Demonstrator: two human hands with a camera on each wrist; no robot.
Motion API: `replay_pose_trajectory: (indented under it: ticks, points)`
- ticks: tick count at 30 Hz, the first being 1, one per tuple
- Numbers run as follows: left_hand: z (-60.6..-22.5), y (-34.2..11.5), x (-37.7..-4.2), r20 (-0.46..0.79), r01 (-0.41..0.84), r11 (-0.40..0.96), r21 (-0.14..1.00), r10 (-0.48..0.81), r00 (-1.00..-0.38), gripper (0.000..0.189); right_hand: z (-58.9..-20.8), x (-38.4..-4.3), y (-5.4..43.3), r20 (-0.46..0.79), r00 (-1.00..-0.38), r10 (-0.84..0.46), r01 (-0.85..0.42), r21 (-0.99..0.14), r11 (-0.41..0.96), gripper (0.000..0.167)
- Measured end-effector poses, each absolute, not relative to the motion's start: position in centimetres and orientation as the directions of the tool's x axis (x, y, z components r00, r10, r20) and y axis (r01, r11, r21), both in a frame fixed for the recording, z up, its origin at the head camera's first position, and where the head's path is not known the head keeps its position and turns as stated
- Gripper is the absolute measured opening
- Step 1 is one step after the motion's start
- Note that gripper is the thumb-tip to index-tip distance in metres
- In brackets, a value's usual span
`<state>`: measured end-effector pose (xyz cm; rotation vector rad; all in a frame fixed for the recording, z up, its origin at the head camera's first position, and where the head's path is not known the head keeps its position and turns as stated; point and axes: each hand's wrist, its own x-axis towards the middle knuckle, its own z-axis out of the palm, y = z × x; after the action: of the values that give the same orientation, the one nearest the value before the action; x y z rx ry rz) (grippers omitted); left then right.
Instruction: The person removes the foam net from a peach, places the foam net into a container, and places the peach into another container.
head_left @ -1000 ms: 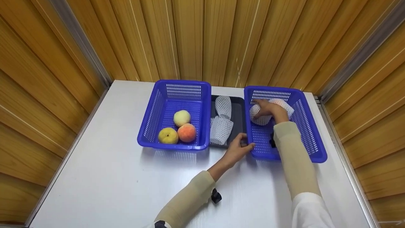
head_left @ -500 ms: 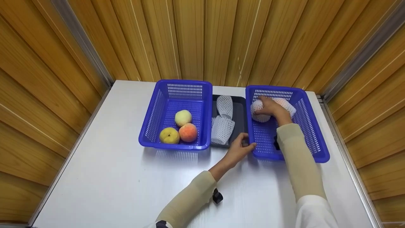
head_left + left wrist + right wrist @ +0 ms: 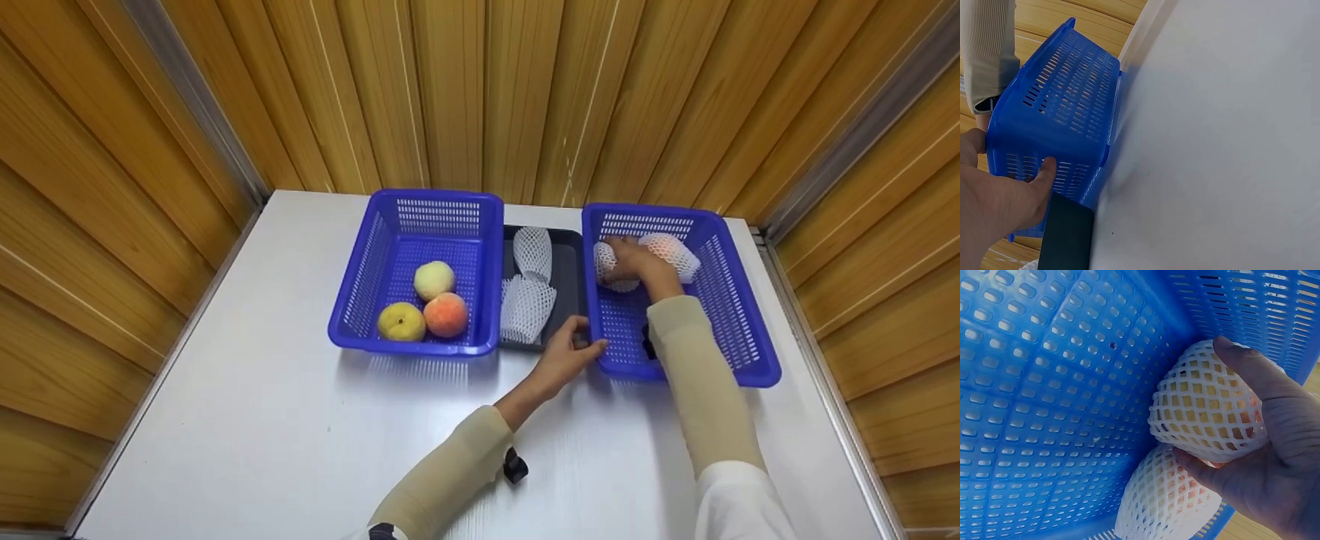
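Note:
My right hand (image 3: 637,262) is inside the right blue basket (image 3: 709,330). It holds a peach in white foam netting (image 3: 1207,405), with the thumb on one side and fingers on the other; yellowish skin shows through the mesh. Against it lies a second netted peach (image 3: 670,255), pinkish under its net. My left hand (image 3: 561,358) touches the outside of the same basket at its near left corner. In the left wrist view a straight digit presses on the basket wall (image 3: 1061,107); some fingers are hidden.
A left blue basket (image 3: 412,346) holds a pale peach (image 3: 434,280), a yellow one (image 3: 401,322) and a reddish one (image 3: 446,314). Between the baskets is a dark tray (image 3: 566,281) with white foam nets (image 3: 527,307). Wood-panelled walls (image 3: 517,97) enclose the white table (image 3: 262,420).
My right hand has shifted slightly on the netted peach, lifting a little and then settling lower, and now covers more of it. My left hand stays at the basket corner.

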<state>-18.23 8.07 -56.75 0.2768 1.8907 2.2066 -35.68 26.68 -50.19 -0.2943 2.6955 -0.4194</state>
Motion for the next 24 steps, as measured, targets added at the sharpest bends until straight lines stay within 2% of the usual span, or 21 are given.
replay_pose_trajectory:
  ticks: [4, 11, 24]
  points:
    - [-56.7, 8.1, -18.2, -0.005, -0.054, -0.159, 0.986, 0.294, -0.956, 0.033, -50.5, -35.8, 26.8, -0.329, -0.904, -0.272, -0.157, -0.336, 0.929, 0.084]
    - [-56.8, 8.1, -18.1, -0.004, -0.055, -0.158, 0.986, 0.303, -0.953, 0.033, -51.1, -35.8, 27.1, -0.223, -0.92, -0.322, -0.236, -0.34, 0.91, 0.08]
    - [-56.8, 8.0, -18.2, -0.01, -0.057, -0.148, 0.987, 0.299, -0.954, 0.034, -49.3, -34.1, 27.7, -0.161, -0.924, -0.346, -0.264, -0.385, 0.884, 0.079]
